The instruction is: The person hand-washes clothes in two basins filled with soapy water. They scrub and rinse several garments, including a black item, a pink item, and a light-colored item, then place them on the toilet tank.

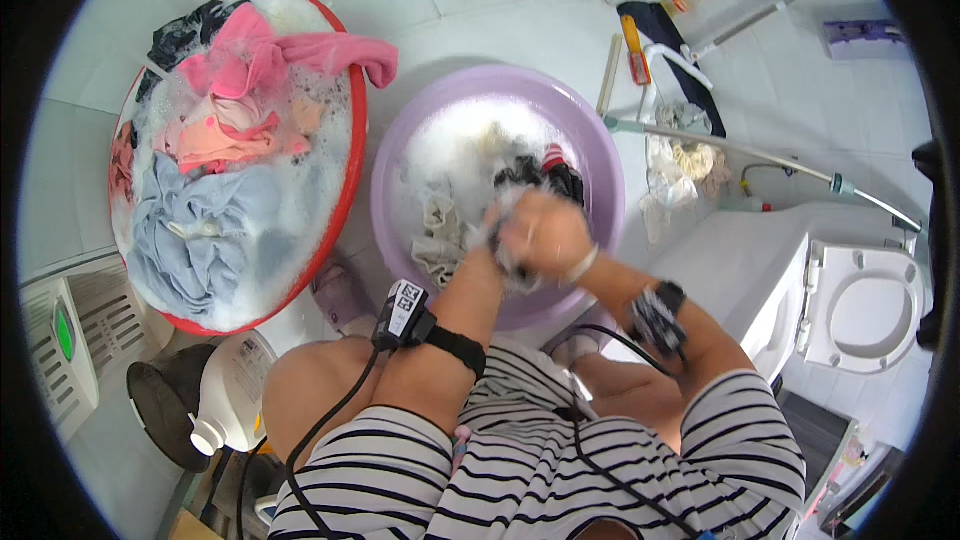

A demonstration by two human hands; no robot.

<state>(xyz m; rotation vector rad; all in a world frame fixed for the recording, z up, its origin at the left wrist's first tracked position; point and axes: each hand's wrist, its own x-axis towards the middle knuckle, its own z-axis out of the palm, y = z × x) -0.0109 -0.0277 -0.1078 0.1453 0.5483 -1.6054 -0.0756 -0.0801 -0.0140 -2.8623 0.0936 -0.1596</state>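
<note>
Striped shirt (560, 440) fills the foreground; leftmost, a red-rimmed tub (357, 130) holds soaking clothes (200, 230). Over the sudsy lavender basin (606, 180), the left hand (490, 228) is too blurred to tell its grip; the right hand (552, 232) looks curled round dark wet cloth (512, 262). Good rubbing likely means working low, turning fresh folds outward, and keeping the right wrist's strap (658, 318) dry.
</note>
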